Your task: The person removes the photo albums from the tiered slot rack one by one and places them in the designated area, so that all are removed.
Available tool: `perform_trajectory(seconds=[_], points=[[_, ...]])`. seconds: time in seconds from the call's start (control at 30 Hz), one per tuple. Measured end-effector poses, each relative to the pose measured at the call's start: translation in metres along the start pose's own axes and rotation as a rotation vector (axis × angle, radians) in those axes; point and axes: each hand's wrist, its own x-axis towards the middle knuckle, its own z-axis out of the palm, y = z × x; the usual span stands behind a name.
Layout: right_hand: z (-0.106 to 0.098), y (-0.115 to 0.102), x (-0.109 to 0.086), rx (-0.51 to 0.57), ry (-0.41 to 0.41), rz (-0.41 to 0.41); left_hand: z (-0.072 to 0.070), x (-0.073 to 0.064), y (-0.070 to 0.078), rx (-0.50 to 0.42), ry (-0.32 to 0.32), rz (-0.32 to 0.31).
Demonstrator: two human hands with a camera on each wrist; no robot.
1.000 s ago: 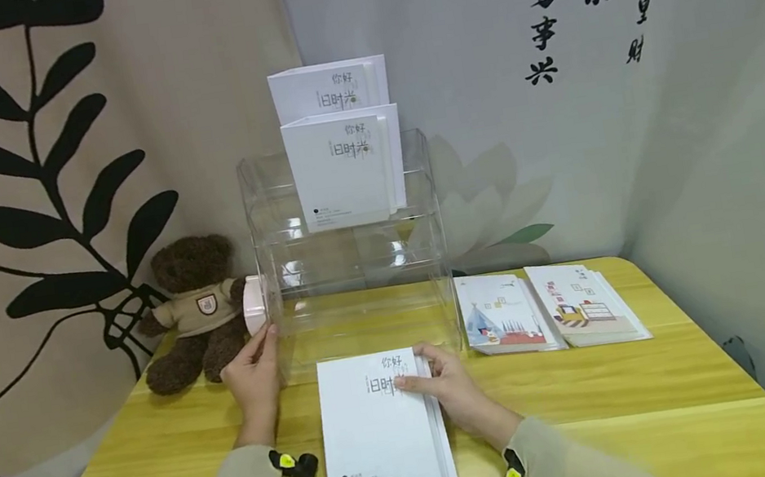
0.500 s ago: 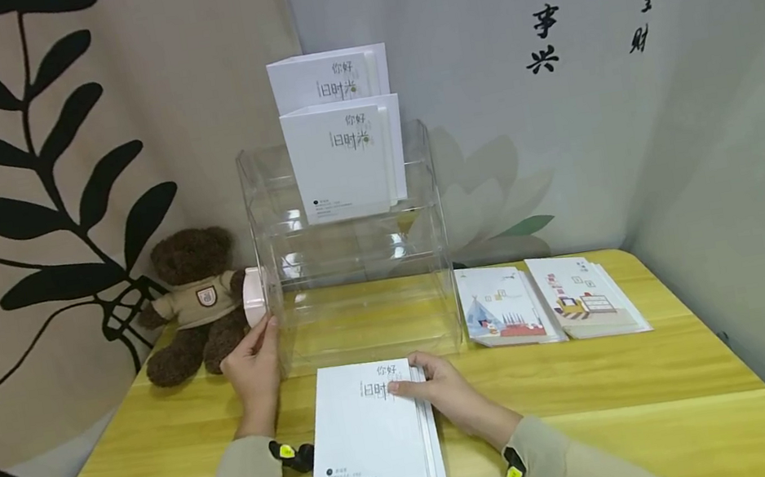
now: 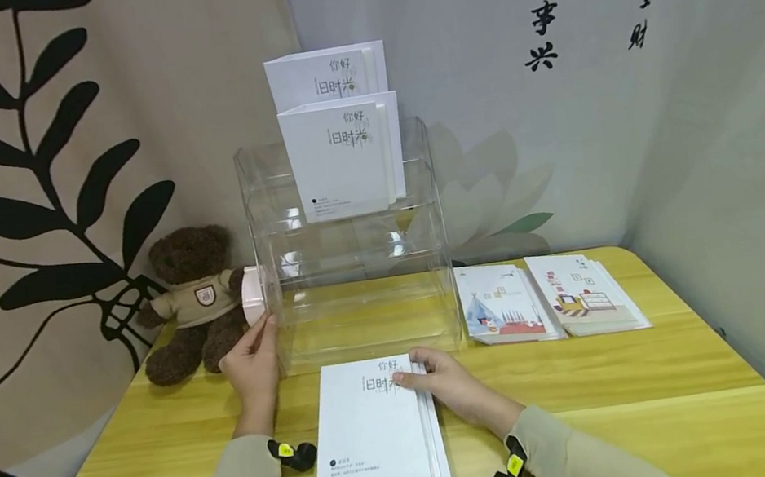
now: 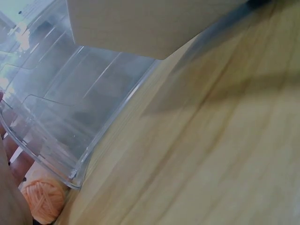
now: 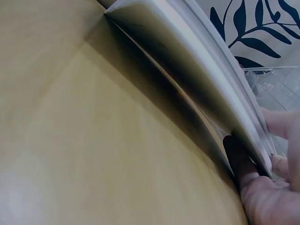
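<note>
Our right hand (image 3: 455, 389) grips the white book (image 3: 373, 431), long axis and title end toward the clear rack (image 3: 357, 265); our left hand (image 3: 253, 366) touches the clear rack's side, grip we cannot tell.

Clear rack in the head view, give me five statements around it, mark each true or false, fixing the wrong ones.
The right hand grips a white book in front of the clear rack. True.
No hand touches the rack. False: the left hand touches its left edge.
White-covered books stand in the rack's upper part. True.
The teddy bear sits right of the rack. False: the teddy bear sits left of it.
Books with illustrated covers lie right of the rack. True.
</note>
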Motion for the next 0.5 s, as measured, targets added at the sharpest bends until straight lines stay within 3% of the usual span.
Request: perform_trajectory(seconds=[0.5], points=[[-0.0004, 0.0002, 0.0019, 0.0, 0.028, -0.02, -0.0018, -0.0006, -0.0015, -0.015, -0.002, 0.025]])
